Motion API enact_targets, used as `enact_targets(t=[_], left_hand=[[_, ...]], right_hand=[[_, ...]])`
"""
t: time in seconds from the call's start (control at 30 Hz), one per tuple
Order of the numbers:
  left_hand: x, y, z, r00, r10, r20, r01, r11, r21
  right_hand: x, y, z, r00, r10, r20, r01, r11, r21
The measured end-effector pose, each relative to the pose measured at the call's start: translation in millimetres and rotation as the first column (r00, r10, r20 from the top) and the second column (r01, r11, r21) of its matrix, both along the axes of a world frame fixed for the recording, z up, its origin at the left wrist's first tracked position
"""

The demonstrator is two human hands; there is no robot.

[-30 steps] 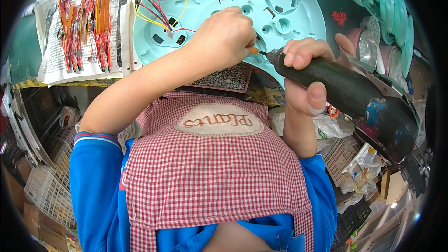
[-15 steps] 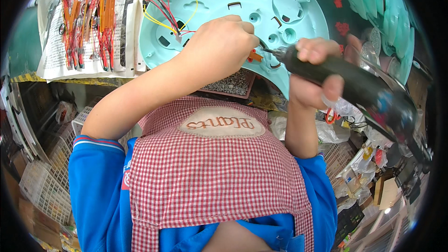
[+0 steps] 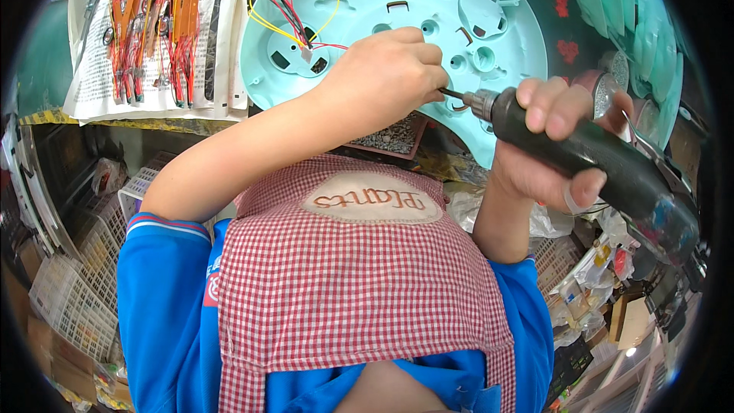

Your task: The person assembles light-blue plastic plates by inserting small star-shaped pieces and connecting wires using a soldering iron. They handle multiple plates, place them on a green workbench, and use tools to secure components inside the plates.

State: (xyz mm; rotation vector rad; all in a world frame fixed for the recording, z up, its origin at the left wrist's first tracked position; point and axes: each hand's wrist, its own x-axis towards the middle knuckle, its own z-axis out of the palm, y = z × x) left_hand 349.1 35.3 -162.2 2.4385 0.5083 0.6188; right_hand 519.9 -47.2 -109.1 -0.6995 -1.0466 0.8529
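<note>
Left hand (image 3: 397, 69) hides the tip of an electric screwdriver (image 3: 585, 151)

The left hand is curled, knuckles up, over the lower part of a turquoise shell (image 3: 359, 0); its fingertips are hidden, so I cannot tell how tightly they close or on what. The screwdriver's thin bit disappears beside them. The right hand (image 3: 554, 138) is closed firmly round the dark barrel, which slants across the shell's lower right edge; its back end fades into the dark rim. The shell's top is cut off.

Small print covers the paper sheets (image 3: 88, 84) under red wire bundles (image 3: 183, 23). The checked apron bears a cream patch (image 3: 375, 199) with stitched lettering.

A reddish tray (image 3: 419, 136), partly behind the left arm, holds small grey screws (image 3: 391, 138). White crates (image 3: 69, 302) stand lower left, contents unclear.
</note>
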Motion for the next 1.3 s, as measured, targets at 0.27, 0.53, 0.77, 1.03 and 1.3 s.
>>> enact_targets(t=[0.27,0.53,0.77,1.03,1.3], left_hand=[[-10,0,3,0.999,-0.020,0.042,0.014,0.990,0.143],[-19,9,13,0.923,0.041,-0.384,-0.072,0.995,-0.068],[-17,9,4,0.946,0.052,-0.320,-0.061,0.998,-0.017],[-20,11,0,0.960,0.079,-0.267,-0.109,0.989,-0.100],[-16,13,-6,0.976,0.125,-0.179,-0.146,0.983,-0.108]], right_hand=[[-7,2,4,0.998,0.062,-0.031,-0.061,0.997,0.044],[-28,13,-6,0.999,-0.043,-0.010,0.043,0.999,-0.027],[-42,9,-11,0.998,-0.039,0.046,0.047,0.978,-0.204],[-40,22,-12,0.999,-0.048,-0.026,0.045,0.993,-0.105],[-13,29,-11,0.996,-0.054,0.068,0.057,0.998,-0.033]])
